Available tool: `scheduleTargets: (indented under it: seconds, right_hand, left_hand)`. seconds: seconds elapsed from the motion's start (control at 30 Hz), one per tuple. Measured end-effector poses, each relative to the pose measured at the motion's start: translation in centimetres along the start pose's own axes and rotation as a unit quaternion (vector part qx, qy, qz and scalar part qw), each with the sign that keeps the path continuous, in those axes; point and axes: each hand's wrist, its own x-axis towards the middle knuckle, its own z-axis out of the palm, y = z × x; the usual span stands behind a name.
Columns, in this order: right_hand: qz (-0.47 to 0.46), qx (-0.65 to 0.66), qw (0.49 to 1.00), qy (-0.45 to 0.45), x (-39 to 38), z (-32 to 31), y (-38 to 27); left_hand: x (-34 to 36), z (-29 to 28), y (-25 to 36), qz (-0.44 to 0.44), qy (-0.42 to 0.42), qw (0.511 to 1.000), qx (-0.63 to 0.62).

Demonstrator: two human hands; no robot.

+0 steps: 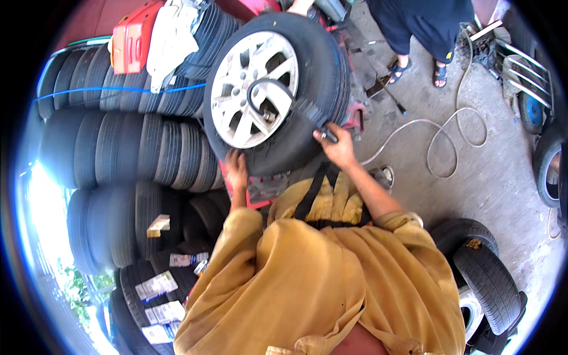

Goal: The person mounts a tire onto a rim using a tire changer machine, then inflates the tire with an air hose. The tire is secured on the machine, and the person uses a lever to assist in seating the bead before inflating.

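Observation:
In front of me a black tire [322, 65] on a silver alloy rim [228, 100] lies face up and tilted on a red machine [356, 115]. My right hand [336, 145] grips a dark tire inflator [310, 111] above the tire's near right sidewall. From the inflator a black hose [253, 97] loops over the spokes, with a brass-coloured fitting [269, 116] near the rim's lower right. My left hand [236, 168] rests at the tire's near left edge, slightly blurred, fingers extended and holding nothing. At the far edge shows another person's hand [302, 6].
Stacked tires [127, 148] fill the left, with a red case [135, 38] and white cloth [171, 35] on top. A pale air hose [441, 127] coils on the concrete floor. A person in dark clothes [423, 23] stands far right. More tires [485, 284] lean at near right.

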Motion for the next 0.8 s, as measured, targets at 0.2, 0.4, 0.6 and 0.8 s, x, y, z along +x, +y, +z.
scheduleTargets:
  seconds: [0.2, 0.4, 0.6, 0.8]
  right_hand:
    - [-0.017, 0.036, 0.999, -0.010, -0.9, 0.9, -0.1]
    - [-0.017, 0.040, 0.998, -0.052, -1.8, 1.1, 2.0]
    - [-0.083, 0.039, 0.994, 0.054, -4.1, 4.4, 7.2]
    - [-0.016, -0.078, 0.997, -0.012, -6.4, 2.3, 6.5]
  left_hand:
    - [-8.3, 6.9, -2.0, -0.513, 0.012, 0.453, -0.729]
    - [-7.8, 13.5, -2.5, -0.453, 0.038, 0.443, -0.773]
    - [-10.9, 13.8, -6.4, -0.264, -0.075, 0.429, -0.861]
    - [-10.5, 11.7, -4.5, -0.455, -0.058, 0.452, -0.765]
